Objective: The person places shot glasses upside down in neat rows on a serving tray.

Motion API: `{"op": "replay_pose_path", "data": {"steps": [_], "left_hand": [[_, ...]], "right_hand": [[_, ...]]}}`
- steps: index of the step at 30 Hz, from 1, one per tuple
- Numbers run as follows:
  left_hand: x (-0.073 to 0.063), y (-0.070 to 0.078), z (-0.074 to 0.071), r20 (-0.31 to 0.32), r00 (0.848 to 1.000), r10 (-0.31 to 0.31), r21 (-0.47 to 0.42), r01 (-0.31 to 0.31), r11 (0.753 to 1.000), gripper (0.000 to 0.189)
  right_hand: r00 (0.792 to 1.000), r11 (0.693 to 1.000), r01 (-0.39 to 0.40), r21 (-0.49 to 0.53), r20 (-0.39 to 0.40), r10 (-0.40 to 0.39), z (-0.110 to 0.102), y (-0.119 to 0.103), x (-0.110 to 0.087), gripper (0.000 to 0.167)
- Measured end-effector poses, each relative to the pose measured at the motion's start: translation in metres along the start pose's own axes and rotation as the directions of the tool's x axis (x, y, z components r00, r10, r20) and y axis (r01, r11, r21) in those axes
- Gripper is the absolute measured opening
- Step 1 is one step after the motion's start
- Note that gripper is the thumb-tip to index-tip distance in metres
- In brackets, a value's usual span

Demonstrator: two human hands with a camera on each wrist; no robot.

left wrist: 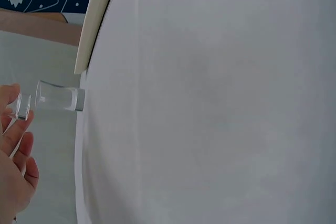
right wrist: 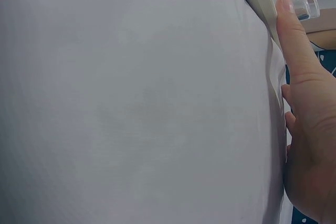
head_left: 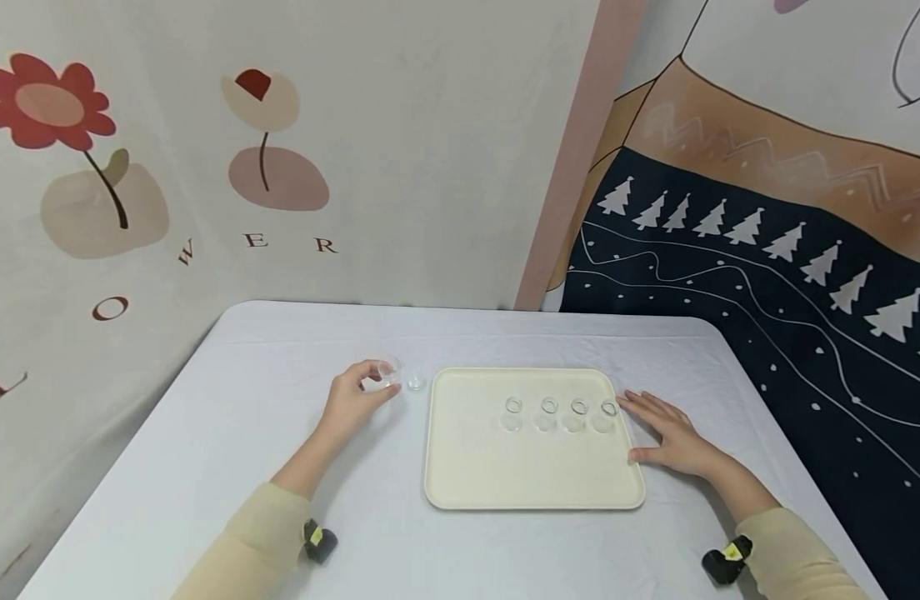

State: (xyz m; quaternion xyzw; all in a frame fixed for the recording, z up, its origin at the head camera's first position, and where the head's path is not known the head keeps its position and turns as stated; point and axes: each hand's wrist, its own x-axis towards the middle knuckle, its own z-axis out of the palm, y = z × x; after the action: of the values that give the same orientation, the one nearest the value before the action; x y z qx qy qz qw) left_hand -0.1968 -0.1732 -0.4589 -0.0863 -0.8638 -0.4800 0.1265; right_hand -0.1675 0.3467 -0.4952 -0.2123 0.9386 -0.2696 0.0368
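Note:
My left hand pinches a small clear shot glass between thumb and fingers, above the table left of the tray. In the left wrist view its thick base points down toward the table. Just right of it a second shot glass stands upright on the cloth. On the cream tray, several similar glasses stand upside down in a row toward the right side. My right hand rests at the tray's right edge with fingers extended; in the right wrist view the thumb lies against the rim.
A white cloth covers the table. Behind the table hangs a pale curtain with flower prints, and on the right a dark fabric with white trees. Black wrist cameras are strapped at both sleeves.

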Motion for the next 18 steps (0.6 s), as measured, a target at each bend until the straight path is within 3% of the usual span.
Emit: {"op": "replay_pose_path", "data": {"steps": [9, 18], "left_hand": [[-0.007, 0.016, 0.004, 0.072, 0.991, 0.111, 0.021, -0.113, 0.993, 0.033], [-0.009, 0.032, 0.015, 0.118, 0.96, 0.254, 0.022, -0.258, 0.966, 0.031]], "right_hand": [[1.0, 1.0, -0.008, 0.0, -0.001, 0.008, -0.001, -0.002, 0.0, 0.086], [1.0, 1.0, -0.002, -0.006, -0.001, 0.002, 0.0, -0.002, 0.0, 0.087]]}}
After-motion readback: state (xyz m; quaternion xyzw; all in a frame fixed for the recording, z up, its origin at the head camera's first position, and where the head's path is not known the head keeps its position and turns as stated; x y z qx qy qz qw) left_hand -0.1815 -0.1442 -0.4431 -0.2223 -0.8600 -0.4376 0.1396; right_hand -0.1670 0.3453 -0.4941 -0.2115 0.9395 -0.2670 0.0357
